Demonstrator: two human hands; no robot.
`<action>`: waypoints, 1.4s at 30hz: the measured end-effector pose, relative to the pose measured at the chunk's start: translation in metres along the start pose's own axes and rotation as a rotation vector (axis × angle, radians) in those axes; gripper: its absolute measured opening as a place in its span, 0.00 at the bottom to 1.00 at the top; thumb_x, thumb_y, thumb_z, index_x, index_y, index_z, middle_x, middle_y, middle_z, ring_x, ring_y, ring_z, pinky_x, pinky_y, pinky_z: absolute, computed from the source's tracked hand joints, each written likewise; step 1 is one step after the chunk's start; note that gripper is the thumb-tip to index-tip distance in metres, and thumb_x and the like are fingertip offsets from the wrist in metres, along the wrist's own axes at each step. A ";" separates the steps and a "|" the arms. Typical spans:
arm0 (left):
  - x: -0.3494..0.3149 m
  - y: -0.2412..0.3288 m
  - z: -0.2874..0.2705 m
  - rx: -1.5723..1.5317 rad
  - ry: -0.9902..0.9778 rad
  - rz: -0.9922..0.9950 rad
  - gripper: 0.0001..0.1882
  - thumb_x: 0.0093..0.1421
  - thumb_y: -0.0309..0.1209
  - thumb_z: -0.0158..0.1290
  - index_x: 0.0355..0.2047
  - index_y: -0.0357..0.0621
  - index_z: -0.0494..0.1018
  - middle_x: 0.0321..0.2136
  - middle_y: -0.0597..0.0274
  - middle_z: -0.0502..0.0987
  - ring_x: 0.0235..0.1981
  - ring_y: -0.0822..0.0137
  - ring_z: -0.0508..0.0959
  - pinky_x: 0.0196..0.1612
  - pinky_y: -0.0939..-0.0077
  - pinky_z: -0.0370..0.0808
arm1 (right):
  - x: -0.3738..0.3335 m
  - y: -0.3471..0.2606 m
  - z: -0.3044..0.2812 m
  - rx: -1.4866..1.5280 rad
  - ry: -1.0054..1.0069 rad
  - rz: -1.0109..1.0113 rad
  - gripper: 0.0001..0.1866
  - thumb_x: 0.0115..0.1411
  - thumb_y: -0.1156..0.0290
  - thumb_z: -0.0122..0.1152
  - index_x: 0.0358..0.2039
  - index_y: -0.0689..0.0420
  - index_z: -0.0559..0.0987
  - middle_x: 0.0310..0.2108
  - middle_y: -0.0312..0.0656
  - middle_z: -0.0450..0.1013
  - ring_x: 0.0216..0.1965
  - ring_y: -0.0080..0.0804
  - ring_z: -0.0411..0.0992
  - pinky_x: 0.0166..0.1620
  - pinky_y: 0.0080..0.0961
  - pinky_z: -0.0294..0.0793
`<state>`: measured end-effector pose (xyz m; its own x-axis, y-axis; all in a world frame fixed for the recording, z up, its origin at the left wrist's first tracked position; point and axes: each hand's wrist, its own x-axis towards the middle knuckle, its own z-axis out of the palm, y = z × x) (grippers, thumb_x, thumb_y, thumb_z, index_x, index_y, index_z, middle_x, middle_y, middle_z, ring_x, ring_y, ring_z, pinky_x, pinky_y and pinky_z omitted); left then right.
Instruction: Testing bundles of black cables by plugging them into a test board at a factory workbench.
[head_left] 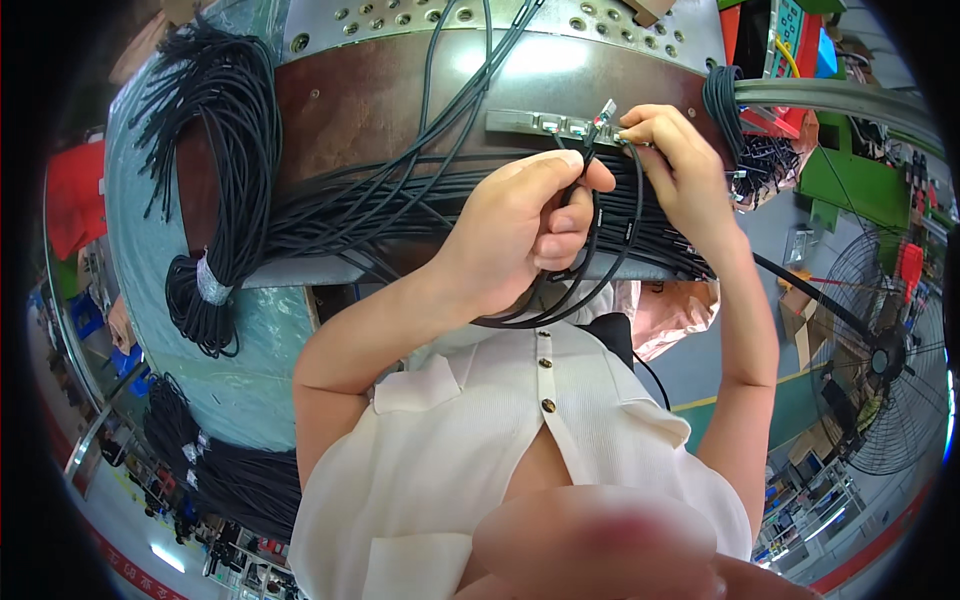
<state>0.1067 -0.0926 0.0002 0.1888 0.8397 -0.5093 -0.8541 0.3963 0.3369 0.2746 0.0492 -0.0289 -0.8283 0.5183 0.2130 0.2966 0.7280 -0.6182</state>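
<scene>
My left hand [520,225] is closed around a black cable [591,143]. The cable's stripped end, with small coloured wires and a pale connector [605,113], sticks up above the thumb. My right hand [685,165] pinches another small cable end [623,138] at the right end of a narrow metal block [512,122]. Along that block sit several small connectors with cables running from them. Beneath both hands, a thick layer of black cables [350,200] lies across the brown board [340,95].
A tied bundle of black cables [225,130] hangs over the left of the bench, with another bundle [235,475] below it. A perforated metal plate [400,18] lies at the far side. To the right stand a metal rail [830,95] and a large black fan [880,358].
</scene>
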 end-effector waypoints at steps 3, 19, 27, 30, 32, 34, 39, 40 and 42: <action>-0.001 0.007 0.010 0.185 -0.039 -0.049 0.17 0.71 0.37 0.37 0.38 0.36 0.70 0.18 0.67 0.67 0.15 0.75 0.65 0.18 0.83 0.63 | 0.011 -0.035 -0.021 -0.364 0.120 -0.288 0.15 0.46 0.78 0.62 0.38 0.54 0.78 0.37 0.40 0.73 0.37 0.38 0.73 0.40 0.32 0.72; 0.020 0.119 -0.047 1.278 0.322 0.731 0.20 0.69 0.39 0.42 0.47 0.35 0.74 0.35 0.63 0.77 0.32 0.75 0.74 0.39 0.81 0.72 | 0.004 -0.008 -0.016 -0.057 -0.060 0.183 0.08 0.51 0.84 0.60 0.32 0.62 0.75 0.31 0.43 0.74 0.31 0.43 0.75 0.34 0.30 0.74; 0.143 0.127 -0.079 0.222 -0.320 0.334 0.13 0.69 0.35 0.43 0.39 0.39 0.73 0.24 0.64 0.76 0.23 0.71 0.74 0.26 0.78 0.74 | 0.017 0.011 -0.031 0.230 -0.358 0.296 0.09 0.51 0.82 0.61 0.34 0.62 0.74 0.37 0.42 0.74 0.40 0.35 0.74 0.43 0.29 0.72; 0.124 0.119 -0.048 0.419 0.026 0.373 0.13 0.69 0.36 0.42 0.35 0.42 0.72 0.20 0.67 0.72 0.16 0.73 0.69 0.17 0.79 0.67 | 0.083 0.025 -0.042 0.078 -0.211 -0.066 0.16 0.59 0.71 0.57 0.48 0.63 0.76 0.50 0.42 0.73 0.53 0.31 0.70 0.58 0.27 0.65; 0.119 0.119 -0.052 0.344 0.001 0.291 0.13 0.69 0.36 0.42 0.36 0.42 0.73 0.22 0.65 0.73 0.18 0.71 0.70 0.17 0.77 0.70 | 0.134 0.068 -0.024 0.081 0.148 0.160 0.15 0.62 0.68 0.57 0.47 0.61 0.77 0.43 0.39 0.76 0.43 0.27 0.73 0.49 0.24 0.70; 0.128 0.115 -0.039 0.373 0.011 0.225 0.13 0.69 0.38 0.43 0.36 0.43 0.72 0.24 0.64 0.73 0.19 0.70 0.71 0.19 0.76 0.71 | 0.167 0.102 -0.008 -0.179 0.199 0.144 0.15 0.62 0.68 0.58 0.46 0.61 0.78 0.42 0.40 0.76 0.42 0.28 0.73 0.48 0.24 0.70; 0.113 0.122 -0.043 0.227 -0.142 0.316 0.11 0.68 0.38 0.45 0.38 0.45 0.72 0.25 0.67 0.74 0.23 0.72 0.73 0.20 0.75 0.73 | 0.198 0.099 0.028 -0.293 0.097 0.179 0.13 0.61 0.68 0.59 0.44 0.61 0.78 0.38 0.41 0.76 0.39 0.30 0.73 0.44 0.26 0.71; 0.096 0.124 -0.027 0.227 -0.080 0.285 0.11 0.68 0.37 0.45 0.38 0.45 0.73 0.26 0.67 0.74 0.24 0.73 0.73 0.20 0.76 0.73 | 0.193 0.096 0.025 -0.286 0.100 0.184 0.13 0.60 0.68 0.60 0.44 0.61 0.78 0.37 0.42 0.76 0.38 0.30 0.73 0.44 0.26 0.71; 0.068 0.115 -0.022 0.312 -0.094 0.314 0.22 0.70 0.41 0.41 0.44 0.31 0.73 0.26 0.63 0.74 0.28 0.74 0.71 0.33 0.79 0.70 | 0.181 0.082 0.018 -0.269 0.202 0.092 0.13 0.60 0.69 0.60 0.43 0.61 0.78 0.35 0.42 0.76 0.37 0.31 0.73 0.42 0.27 0.72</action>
<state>0.0111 0.0016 -0.0131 -0.0003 0.9616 -0.2746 -0.6924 0.1979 0.6938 0.1407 0.1943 -0.0544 -0.6895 0.6459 0.3277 0.5027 0.7525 -0.4256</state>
